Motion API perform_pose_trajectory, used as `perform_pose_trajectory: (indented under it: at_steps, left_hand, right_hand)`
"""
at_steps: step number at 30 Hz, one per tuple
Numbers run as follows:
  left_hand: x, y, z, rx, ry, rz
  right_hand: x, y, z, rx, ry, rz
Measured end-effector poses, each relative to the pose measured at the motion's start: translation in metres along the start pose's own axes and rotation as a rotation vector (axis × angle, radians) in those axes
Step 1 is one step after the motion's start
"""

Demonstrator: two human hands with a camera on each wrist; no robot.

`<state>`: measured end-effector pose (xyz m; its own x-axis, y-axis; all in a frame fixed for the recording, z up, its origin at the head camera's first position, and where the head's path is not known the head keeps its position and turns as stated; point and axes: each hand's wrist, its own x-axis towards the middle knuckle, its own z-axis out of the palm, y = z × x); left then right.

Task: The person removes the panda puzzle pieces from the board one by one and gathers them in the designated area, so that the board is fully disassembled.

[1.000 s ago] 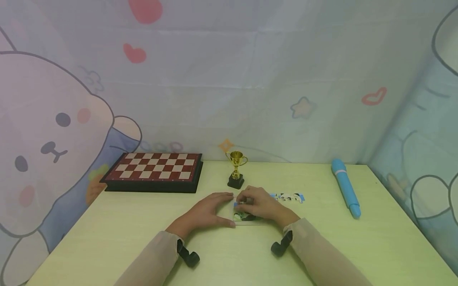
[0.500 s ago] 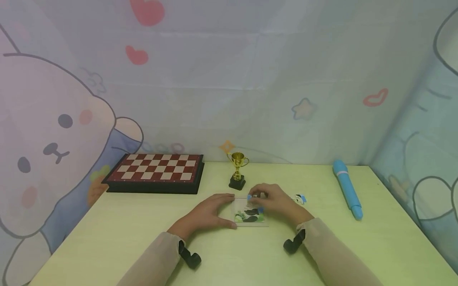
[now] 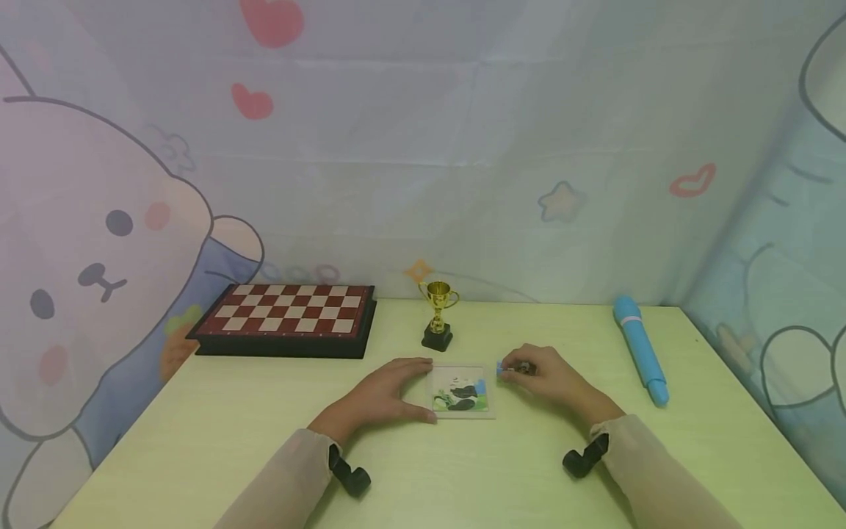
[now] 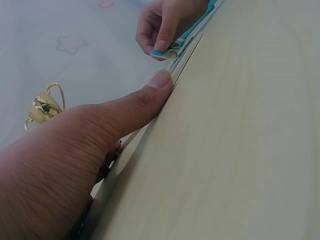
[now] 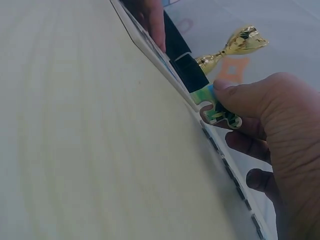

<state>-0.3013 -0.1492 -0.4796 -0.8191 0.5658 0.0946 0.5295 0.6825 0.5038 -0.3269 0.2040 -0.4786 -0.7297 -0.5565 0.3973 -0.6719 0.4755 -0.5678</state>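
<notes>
My left hand point(image 3: 383, 393) holds the left side of a small jigsaw puzzle board point(image 3: 490, 393). Its thumb lies at the near corner and its fingers at the far one. Puzzle pieces point(image 3: 461, 397) with a black-and-white animal on green fill the board's lower part; the upper part is mostly bare. Just right of the board, my right hand point(image 3: 545, 375) pinches a loose puzzle piece point(image 5: 217, 107) between thumb and fingers. The piece is blue and green, with a knobbed edge. Other loose pieces by this hand are largely hidden under it in the head view.
A gold trophy cup point(image 3: 437, 316) on a black base stands behind the board. To the back left lies a red-and-white chessboard point(image 3: 284, 319) with black sides. A blue toy microphone point(image 3: 641, 353) lies at the right. A printed cloth point(image 3: 396, 147) hangs behind the table.
My right hand has moved right, from over the board to the table beside it, pinching a puzzle piece. More of the board shows now. The left hand has stayed in place.
</notes>
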Motion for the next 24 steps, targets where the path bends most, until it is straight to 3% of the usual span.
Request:
perform_pose_trajectory:
  at_steps: [11, 19, 24]
  left_hand:
    - [-0.0002, 0.0009, -0.0001, -0.005, 0.007, 0.009]
    - [0.0003, -0.0010, 0.0007, 0.000, 0.004, 0.000]
    - [0.0003, -0.0007, 0.0009, -0.005, 0.005, 0.003]
  right_hand:
    - [-0.0088, -0.0004, -0.0033, -0.008, -0.047, -0.075]
    - [-0.0066, 0.0001, -0.0025, -0.137, -0.051, -0.119]
    - [-0.0068, -0.0030, -0.0033, -0.158, -0.052, -0.147]
